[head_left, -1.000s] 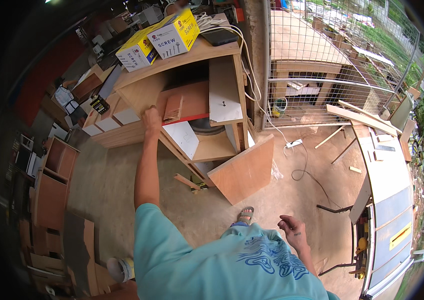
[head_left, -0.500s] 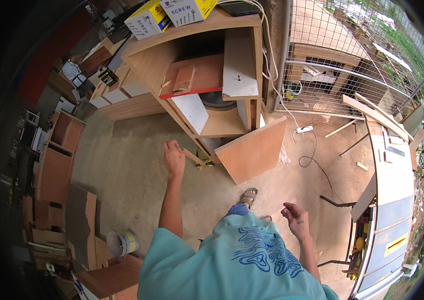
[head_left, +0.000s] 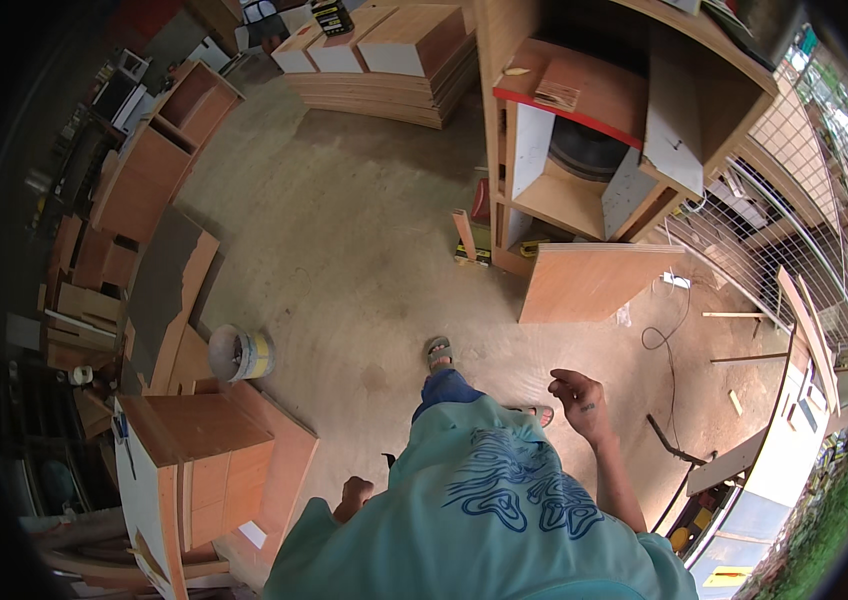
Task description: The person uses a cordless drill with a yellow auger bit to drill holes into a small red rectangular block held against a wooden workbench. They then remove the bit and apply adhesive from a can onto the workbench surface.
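My right hand (head_left: 581, 405) is held out in front of my right side, with its fingers loosely curled and no object showing in them. My left hand (head_left: 355, 496) is low beside my teal shirt (head_left: 484, 500). The sleeve and shirt partly cover it, and its fingers are too hidden to read. Neither hand touches the things around it. Ahead stands a tall wooden cabinet (head_left: 762, 80) with open compartments and a red-edged shelf (head_left: 584, 88). A plywood panel (head_left: 594, 285) leans at its base, beside a wood strip (head_left: 464, 235) standing by a small box.
A bucket (head_left: 241, 355) stands on the concrete floor (head_left: 344, 260) at the left. Near it is a wooden cabinet unit (head_left: 229, 490). Stacked boards and drawer boxes (head_left: 409, 45) lie at the back. A cable (head_left: 659, 340), wood offcuts and a long worktable (head_left: 769, 480) are on the right.
My view has turned left and moved. The left hand has come down from out in front, near the cabinet, to my side. My right hand stays curled in front of me.
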A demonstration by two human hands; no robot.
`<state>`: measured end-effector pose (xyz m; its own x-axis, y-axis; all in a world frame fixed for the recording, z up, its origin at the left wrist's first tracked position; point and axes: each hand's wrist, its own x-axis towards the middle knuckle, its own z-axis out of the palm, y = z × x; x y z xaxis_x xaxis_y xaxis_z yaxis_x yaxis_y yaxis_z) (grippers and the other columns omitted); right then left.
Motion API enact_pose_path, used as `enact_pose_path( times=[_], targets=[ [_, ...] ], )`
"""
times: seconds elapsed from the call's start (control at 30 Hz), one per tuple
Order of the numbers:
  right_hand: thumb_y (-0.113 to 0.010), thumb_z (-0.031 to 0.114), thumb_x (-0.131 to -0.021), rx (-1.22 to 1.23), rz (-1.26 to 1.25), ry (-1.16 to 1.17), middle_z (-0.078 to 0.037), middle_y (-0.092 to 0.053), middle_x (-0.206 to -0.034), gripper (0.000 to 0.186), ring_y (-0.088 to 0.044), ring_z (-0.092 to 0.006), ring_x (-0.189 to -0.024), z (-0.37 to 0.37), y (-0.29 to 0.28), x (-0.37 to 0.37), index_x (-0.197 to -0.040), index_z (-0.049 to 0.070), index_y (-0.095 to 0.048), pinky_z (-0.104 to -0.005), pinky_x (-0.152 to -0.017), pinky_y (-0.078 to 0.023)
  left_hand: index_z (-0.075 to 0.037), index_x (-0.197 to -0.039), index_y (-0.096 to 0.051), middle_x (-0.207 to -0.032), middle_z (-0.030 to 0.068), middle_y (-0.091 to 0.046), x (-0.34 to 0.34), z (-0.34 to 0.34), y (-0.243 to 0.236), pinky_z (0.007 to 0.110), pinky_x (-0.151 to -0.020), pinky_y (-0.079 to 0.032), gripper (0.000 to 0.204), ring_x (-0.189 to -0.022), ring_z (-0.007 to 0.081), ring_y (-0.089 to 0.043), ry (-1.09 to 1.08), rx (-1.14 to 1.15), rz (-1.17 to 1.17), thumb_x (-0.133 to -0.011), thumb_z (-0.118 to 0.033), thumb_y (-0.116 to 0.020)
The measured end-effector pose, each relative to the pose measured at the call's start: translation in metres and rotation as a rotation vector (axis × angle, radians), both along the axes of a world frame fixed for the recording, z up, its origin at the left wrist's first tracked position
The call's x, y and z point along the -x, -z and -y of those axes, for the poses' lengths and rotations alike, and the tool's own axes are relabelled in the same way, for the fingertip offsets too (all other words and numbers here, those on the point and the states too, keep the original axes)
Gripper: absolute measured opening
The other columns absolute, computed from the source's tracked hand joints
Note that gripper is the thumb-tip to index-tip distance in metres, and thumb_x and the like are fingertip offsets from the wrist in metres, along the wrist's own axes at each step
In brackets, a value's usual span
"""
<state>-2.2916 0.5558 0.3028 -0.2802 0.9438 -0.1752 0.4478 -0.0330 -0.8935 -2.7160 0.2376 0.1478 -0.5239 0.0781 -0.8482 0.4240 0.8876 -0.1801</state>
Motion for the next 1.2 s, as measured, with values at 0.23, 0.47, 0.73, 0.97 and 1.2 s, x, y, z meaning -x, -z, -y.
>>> enact_pose_path(
  times=[0.23, 0.47, 0.73, 0.97, 1.2],
  targets=[
    [-0.068, 0.003, -0.087, -0.155, 0.06, -0.482, -0.017, -0.073, -0.089, 0.02, -0.071, -0.0237, -0.079, -0.046, 0.01, 0.169, -0.106, -0.003, -0.069, -0.0318, -0.071, -0.056, -0.001, -0.098, -0.072, -0.104, 0.0224, -0.071, 0.079, -0.121, 0.052, 0.045, -0.088, -0.054, 0.041, -0.1, 0.0342, -0.069, 0.014, -0.31, -0.066, -0.088, -0.034, -0.049],
    [-0.068, 0.003, -0.086, -0.357, -0.119, -0.757, -0.017, -0.068, -0.09, 0.017, -0.069, -0.0311, -0.08, -0.076, -0.019, 0.373, -0.103, -0.001, -0.066, -0.038, -0.067, -0.054, -0.003, -0.085, -0.071, -0.089, 0.022, -0.07, 0.201, -0.237, -0.043, 0.049, -0.08, -0.055, 0.033, -0.086, 0.0398, -0.068, 0.184, -0.836, -0.209, -0.084, -0.033, -0.056],
    [-0.067, 0.004, -0.088, -0.185, -0.198, -0.847, -0.014, -0.066, -0.093, 0.019, -0.067, -0.0234, -0.08, -0.107, -0.019, 0.494, -0.107, 0.0, -0.065, -0.0325, -0.068, -0.054, -0.006, -0.082, -0.069, -0.081, 0.014, -0.068, 0.232, -0.289, -0.14, 0.042, -0.067, -0.052, 0.015, -0.076, 0.0335, -0.066, 0.201, -1.437, -0.203, -0.082, -0.02, -0.064],
    [-0.062, 0.007, -0.094, 0.265, -0.286, -0.928, -0.007, -0.068, -0.093, 0.018, -0.063, -0.0135, -0.083, -0.179, -0.004, 0.561, -0.108, -0.003, -0.067, -0.0262, -0.076, -0.051, -0.005, -0.09, -0.069, -0.084, 0.0125, -0.069, 0.256, -0.35, -0.183, 0.039, -0.068, -0.053, 0.019, -0.077, 0.0307, -0.067, 0.07, -1.454, -0.113, -0.085, -0.024, -0.068],
    [-0.063, 0.002, -0.092, 0.462, -0.294, -0.906, -0.009, -0.071, -0.083, 0.016, -0.066, -0.0147, -0.078, -0.29, -0.021, 0.644, -0.104, -0.006, -0.069, -0.0275, -0.075, -0.054, -0.005, -0.086, -0.068, -0.082, 0.0118, -0.068, 0.344, -0.444, -0.198, 0.04, -0.066, -0.051, 0.018, -0.076, 0.0309, -0.066, 0.07, -1.463, -0.127, -0.083, -0.023, -0.069]
  ],
)
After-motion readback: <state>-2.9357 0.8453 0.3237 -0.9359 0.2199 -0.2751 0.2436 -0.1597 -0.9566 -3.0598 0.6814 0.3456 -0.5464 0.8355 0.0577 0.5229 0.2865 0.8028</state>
